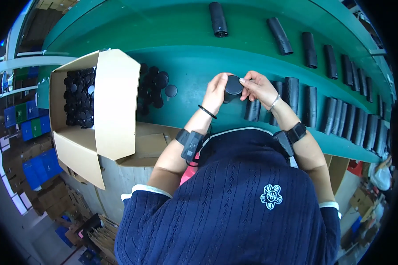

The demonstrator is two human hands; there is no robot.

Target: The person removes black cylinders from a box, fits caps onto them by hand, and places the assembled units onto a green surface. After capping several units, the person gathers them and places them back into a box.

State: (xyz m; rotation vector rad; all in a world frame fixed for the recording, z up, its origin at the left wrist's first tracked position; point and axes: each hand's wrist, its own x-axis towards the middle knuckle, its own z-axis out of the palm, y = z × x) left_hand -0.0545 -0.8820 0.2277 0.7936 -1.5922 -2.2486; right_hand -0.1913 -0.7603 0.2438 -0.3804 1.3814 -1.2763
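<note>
Over the green workbench, both hands meet at a black round cap (233, 85) that faces up. A dark body shows just beneath its near edge, but most of it is hidden. My left hand (216, 92) is closed around the left side of this piece, thumb along its edge. On the other side my right hand (261, 90) pinches the cap's right rim with thumb and fingers; its other fingers are curled. Several loose black caps (162, 80) lie in a heap left of my hands, with a single disc (171, 91) nearest to them.
An open cardboard box (115, 104) full of small black discs (79, 97) stands at the left. Black ribbed tubes (292, 95) lie in a row to the right on the green bench (190, 66). More black tubes (218, 20) lie on the raised far shelf.
</note>
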